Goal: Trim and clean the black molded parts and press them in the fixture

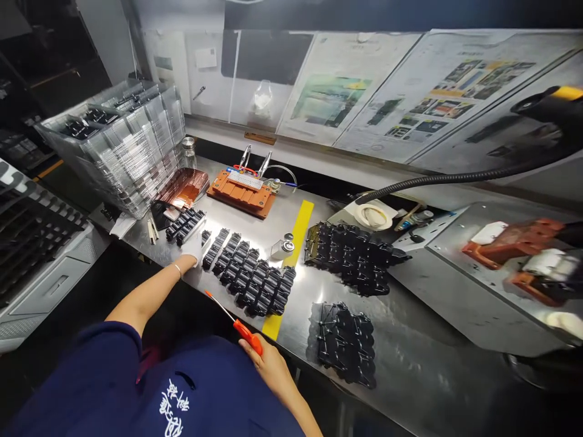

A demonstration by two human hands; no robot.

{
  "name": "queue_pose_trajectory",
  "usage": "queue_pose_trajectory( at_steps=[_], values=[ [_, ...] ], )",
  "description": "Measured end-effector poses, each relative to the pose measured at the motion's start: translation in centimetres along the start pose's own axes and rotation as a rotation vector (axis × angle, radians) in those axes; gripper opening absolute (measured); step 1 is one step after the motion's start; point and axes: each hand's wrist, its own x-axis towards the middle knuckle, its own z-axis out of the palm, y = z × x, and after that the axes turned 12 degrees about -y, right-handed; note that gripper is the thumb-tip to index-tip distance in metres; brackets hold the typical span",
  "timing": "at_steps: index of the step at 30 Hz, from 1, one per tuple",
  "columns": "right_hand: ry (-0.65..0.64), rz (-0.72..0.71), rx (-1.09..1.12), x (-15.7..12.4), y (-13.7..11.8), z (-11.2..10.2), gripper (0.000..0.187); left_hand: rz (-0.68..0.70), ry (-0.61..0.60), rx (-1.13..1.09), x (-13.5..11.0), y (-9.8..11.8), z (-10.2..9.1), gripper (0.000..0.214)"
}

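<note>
My left hand (193, 247), in a white glove, reaches out to the left end of several rows of small black plastic parts (248, 276) laid on the steel bench, touching the row by a short separate group of black parts (184, 224); its fingers are closed on something I cannot make out. My right hand (266, 361) rests at the bench's near edge, shut on an orange-handled tool (237, 323) whose thin tip points left. Two piles of black parts on sprues lie to the right, a far pile (353, 255) and a near pile (347, 343).
A stack of clear plastic trays (122, 145) stands at the far left. An orange fixture (241, 191) sits at the back, a copper-coloured tray (184, 188) beside it. A small metal cylinder (282, 247) lies on a yellow tape stripe (298, 233). Black flexible hose (455, 177) and orange machine parts (523, 252) fill the right.
</note>
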Motion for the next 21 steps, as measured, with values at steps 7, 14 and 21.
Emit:
queue_pose_trajectory(
  at_steps=[7, 14, 21],
  values=[
    [0.036, 0.033, -0.21, 2.0, -7.1, 4.8, 0.033, 0.017, -0.052, -0.2, -5.4, -8.3, 4.7, 0.063],
    [0.11, 0.195, -0.398, 4.4, -12.6, 7.0, 0.05, 0.088, -0.13, -0.571, -7.6, -16.0, 4.3, 0.062],
    [-0.197, -0.088, -0.191, 3.9, -12.3, 7.4, 0.049, 0.079, -0.288, -1.154, -11.9, -25.7, 4.1, 0.047]
  ],
)
